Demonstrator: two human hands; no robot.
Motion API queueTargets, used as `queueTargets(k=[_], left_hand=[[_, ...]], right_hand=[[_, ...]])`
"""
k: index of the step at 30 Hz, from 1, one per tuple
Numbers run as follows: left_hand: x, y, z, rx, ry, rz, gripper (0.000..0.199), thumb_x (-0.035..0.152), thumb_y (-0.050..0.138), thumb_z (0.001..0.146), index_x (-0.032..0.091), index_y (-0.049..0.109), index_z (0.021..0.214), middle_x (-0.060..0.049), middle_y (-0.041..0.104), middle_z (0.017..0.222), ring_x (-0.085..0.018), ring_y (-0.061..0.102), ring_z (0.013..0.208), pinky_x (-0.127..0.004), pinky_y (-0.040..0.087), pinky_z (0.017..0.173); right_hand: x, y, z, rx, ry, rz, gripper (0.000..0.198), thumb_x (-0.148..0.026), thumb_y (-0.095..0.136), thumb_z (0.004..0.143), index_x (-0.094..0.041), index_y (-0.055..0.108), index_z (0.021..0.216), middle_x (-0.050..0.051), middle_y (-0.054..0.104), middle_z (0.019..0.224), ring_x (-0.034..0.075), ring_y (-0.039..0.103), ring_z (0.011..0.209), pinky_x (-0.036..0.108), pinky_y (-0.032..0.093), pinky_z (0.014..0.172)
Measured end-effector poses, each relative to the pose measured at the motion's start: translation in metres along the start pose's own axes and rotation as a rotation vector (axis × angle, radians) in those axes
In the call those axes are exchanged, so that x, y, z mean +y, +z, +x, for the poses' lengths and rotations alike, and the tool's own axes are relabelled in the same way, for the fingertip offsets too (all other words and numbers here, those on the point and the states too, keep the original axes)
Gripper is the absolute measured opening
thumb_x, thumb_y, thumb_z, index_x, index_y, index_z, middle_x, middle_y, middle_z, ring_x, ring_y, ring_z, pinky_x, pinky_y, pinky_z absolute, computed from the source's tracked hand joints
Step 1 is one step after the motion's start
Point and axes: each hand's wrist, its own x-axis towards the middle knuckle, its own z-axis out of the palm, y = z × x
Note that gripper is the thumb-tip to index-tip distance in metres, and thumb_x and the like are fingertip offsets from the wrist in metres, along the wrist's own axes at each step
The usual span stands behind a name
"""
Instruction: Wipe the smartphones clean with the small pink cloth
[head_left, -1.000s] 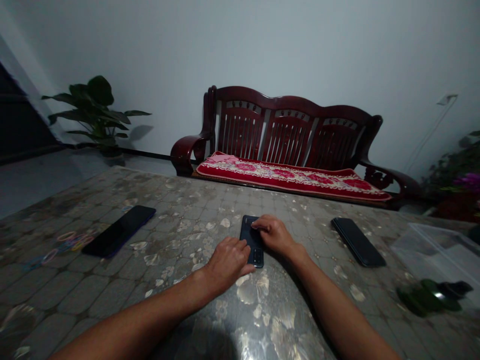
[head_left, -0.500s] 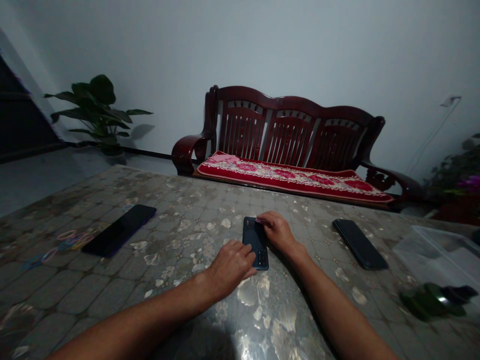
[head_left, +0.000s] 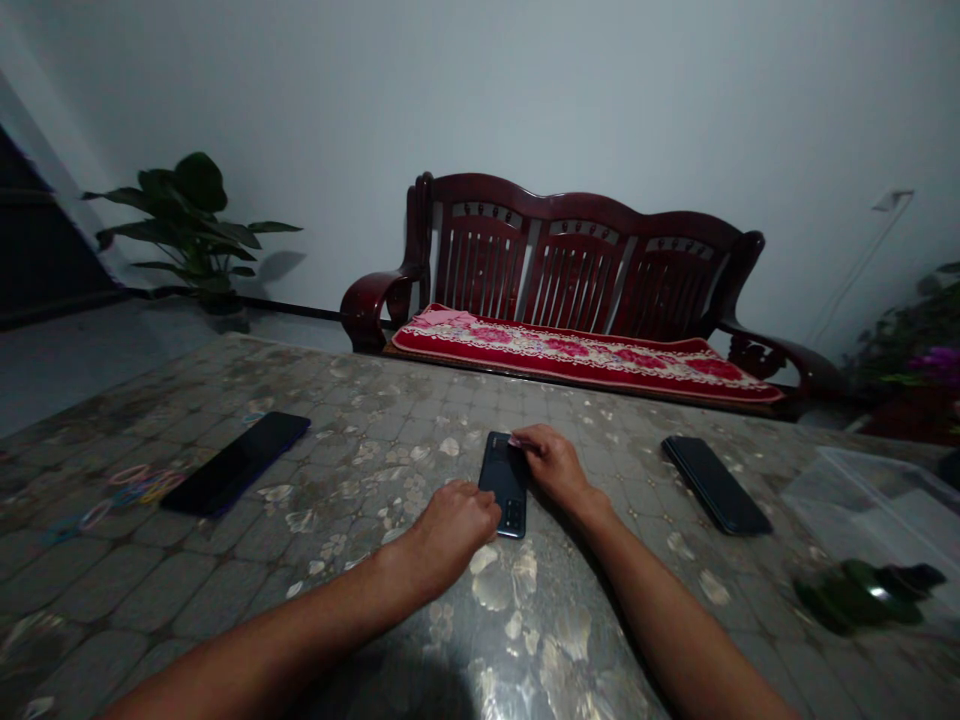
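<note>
A dark smartphone lies back up on the table in front of me, its camera block at the near end. My left hand is closed, with curled fingers at the phone's near left edge. At the far right corner of the phone, my right hand has its thumb and fingers pinched together. A small pale bit shows at those fingertips, too small to name. Another smartphone lies screen up to the left, and a third dark smartphone lies to the right.
Coloured rubber bands lie beside the left phone. At the right stand a clear plastic box and a blurred green bottle with a dark top. Behind the patterned table is a wooden bench with a red floral cover.
The phone's near end has swung slightly left together with my left hand, whose fingers have drawn from its back to its edge. My right hand stays at the far corner.
</note>
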Motion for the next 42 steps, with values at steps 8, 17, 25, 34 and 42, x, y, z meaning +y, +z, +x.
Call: queueTargets(k=[8, 17, 25, 34, 42], left_hand=[[-0.015, -0.009, 0.0, 0.029, -0.048, -0.16, 0.017, 0.029, 0.078, 0.084, 0.021, 0.076, 0.1, -0.009, 0.076, 0.105, -0.03, 0.07, 0.103, -0.039, 0.052, 0.092], [-0.03, 0.002, 0.003, 0.041, -0.033, -0.172, 0.059, 0.037, 0.087, 0.074, 0.021, 0.066, 0.127, -0.015, 0.062, 0.14, -0.032, 0.06, 0.127, -0.044, 0.045, 0.108], [-0.03, 0.007, 0.003, 0.01, -0.087, -0.232, 0.056, 0.031, 0.084, 0.078, 0.021, 0.066, 0.13, -0.016, 0.059, 0.143, -0.031, 0.058, 0.13, -0.043, 0.044, 0.11], [-0.026, -0.003, 0.008, -0.099, -0.094, -0.237, 0.063, 0.036, 0.083, 0.079, 0.017, 0.063, 0.135, -0.019, 0.051, 0.149, -0.032, 0.052, 0.136, -0.039, 0.04, 0.115], [-0.027, 0.007, 0.01, -0.051, -0.071, -0.203, 0.06, 0.036, 0.081, 0.082, 0.018, 0.062, 0.135, -0.019, 0.053, 0.147, -0.033, 0.053, 0.135, -0.041, 0.041, 0.114]], right_hand=[[-0.015, -0.005, -0.006, -0.134, -0.091, 0.065, 0.033, -0.002, 0.058, 0.084, -0.024, 0.076, 0.102, 0.004, 0.078, 0.097, 0.019, 0.07, 0.093, 0.032, 0.054, 0.087], [-0.005, -0.005, -0.004, 0.043, 0.036, -0.039, 0.031, -0.002, 0.06, 0.082, -0.022, 0.077, 0.1, 0.006, 0.077, 0.096, 0.021, 0.07, 0.094, 0.034, 0.054, 0.088], [-0.021, -0.015, -0.014, -0.122, 0.059, 0.034, 0.024, -0.008, 0.064, 0.083, -0.023, 0.079, 0.094, 0.003, 0.078, 0.092, 0.018, 0.072, 0.086, 0.027, 0.053, 0.08], [-0.013, -0.017, -0.01, 0.005, 0.397, -0.141, 0.024, -0.015, 0.061, 0.091, -0.02, 0.078, 0.107, 0.008, 0.077, 0.108, 0.021, 0.07, 0.102, 0.025, 0.049, 0.088], [-0.034, -0.02, -0.013, -0.148, 0.401, -0.199, 0.024, -0.022, 0.059, 0.092, -0.021, 0.079, 0.105, 0.008, 0.078, 0.104, 0.02, 0.07, 0.095, 0.023, 0.045, 0.078]])
